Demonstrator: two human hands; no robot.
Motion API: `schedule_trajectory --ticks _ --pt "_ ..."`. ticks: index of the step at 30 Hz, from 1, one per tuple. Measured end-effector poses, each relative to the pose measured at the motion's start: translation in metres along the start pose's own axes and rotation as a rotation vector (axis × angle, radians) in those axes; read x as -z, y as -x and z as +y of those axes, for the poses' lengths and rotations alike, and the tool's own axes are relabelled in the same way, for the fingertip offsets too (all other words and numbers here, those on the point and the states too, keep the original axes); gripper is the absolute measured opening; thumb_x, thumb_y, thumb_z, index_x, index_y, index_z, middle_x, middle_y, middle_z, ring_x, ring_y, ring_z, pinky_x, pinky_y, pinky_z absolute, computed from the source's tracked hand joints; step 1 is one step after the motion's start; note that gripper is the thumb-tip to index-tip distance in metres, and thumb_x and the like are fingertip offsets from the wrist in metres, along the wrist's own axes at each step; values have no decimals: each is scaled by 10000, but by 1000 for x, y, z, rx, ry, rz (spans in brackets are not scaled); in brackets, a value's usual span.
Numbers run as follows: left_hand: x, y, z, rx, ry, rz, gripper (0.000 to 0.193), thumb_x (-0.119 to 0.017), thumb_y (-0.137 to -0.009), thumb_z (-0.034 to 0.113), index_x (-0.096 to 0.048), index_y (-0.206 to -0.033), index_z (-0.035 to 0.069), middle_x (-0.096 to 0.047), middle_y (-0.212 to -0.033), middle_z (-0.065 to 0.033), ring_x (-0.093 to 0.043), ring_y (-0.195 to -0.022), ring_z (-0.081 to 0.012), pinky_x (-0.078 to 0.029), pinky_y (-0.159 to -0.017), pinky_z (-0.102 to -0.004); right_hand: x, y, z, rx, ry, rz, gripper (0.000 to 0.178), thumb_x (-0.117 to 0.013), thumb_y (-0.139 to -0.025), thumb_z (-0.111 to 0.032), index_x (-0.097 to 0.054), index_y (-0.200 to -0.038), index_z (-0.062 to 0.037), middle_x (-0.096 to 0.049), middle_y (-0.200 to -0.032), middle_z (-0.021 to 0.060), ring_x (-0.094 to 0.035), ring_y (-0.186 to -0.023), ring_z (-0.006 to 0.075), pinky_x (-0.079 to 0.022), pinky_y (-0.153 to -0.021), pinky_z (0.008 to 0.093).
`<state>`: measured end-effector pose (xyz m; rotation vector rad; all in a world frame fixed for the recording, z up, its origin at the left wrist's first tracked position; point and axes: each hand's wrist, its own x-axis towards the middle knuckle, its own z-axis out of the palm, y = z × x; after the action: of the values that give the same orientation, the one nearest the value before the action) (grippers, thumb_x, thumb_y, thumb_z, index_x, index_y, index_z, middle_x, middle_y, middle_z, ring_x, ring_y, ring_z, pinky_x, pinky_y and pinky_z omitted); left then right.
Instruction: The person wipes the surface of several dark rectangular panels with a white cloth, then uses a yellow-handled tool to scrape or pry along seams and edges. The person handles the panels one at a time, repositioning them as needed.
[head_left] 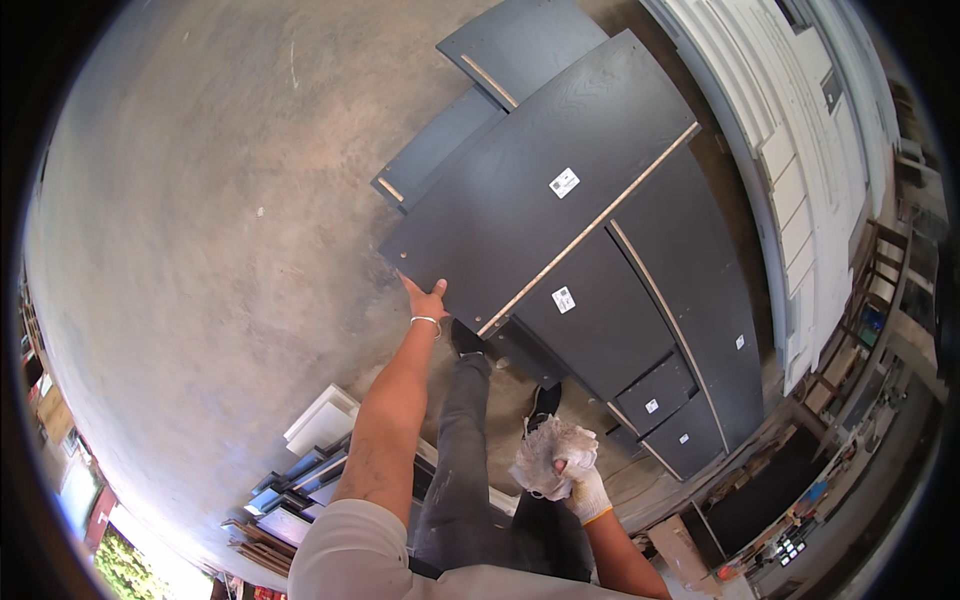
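At the near left corner of a large dark grey board (pixel 520 170), my bare left hand (pixel 425 300) grips the edge, thumb on top and the other fingers partly hidden at the rim. The board has pale unfinished edges, small holes near its corners and a white label. It lies over other grey boards (pixel 605 320). Close to my body, my right hand (pixel 582 488) wears a white knitted glove with a yellow cuff. Its fingers are closed round a crumpled whitish rag (pixel 545 458), which hides most of them.
More grey panels (pixel 540 45) stick out beyond the large board. Long stacks of white boards (pixel 800 180) stand along the right. White and dark offcuts (pixel 325 420) lie by my left leg. A cluttered shelf (pixel 800 500) is at lower right. Concrete floor (pixel 220 220) spreads left.
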<state>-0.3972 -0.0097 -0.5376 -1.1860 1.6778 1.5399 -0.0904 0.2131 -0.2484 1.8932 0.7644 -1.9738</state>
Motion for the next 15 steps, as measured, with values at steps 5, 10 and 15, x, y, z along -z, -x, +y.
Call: schedule_trajectory --ticks 5,10,15 --pt "-1 -10 -3 -69 65 65 1079 -725 -947 16 8 -1686 301 -405 -1596 -196 -546 -1333 -407 -599 -819 -660 11 4 -11 14 -24 -79 536 -769 -828 -6 -594 -1329 -81 -662 -1165 32 -673 -1065 231 -590 -946 439" --pt "8 -24 -3 -36 -12 27 835 -724 -972 105 -220 -1633 181 -528 -1481 -194 -590 -1275 -384 -644 -786 -546 33 -4 -22 12 -40 -145 574 -784 -824 -27 -577 -1357 -80 -653 -1192 36 -667 -1090 236 -588 -954 442" --pt "11 -18 -14 47 -46 22 827 -727 -981 226 -241 -1635 90 -520 -1499 -205 -593 -1280 -374 -634 -795 -502 73 -7 -32 -19 -3 -158 605 -804 -812 -55 -573 -1371 -77 -651 -1219 44 -661 -1121 248 -582 -974 452"
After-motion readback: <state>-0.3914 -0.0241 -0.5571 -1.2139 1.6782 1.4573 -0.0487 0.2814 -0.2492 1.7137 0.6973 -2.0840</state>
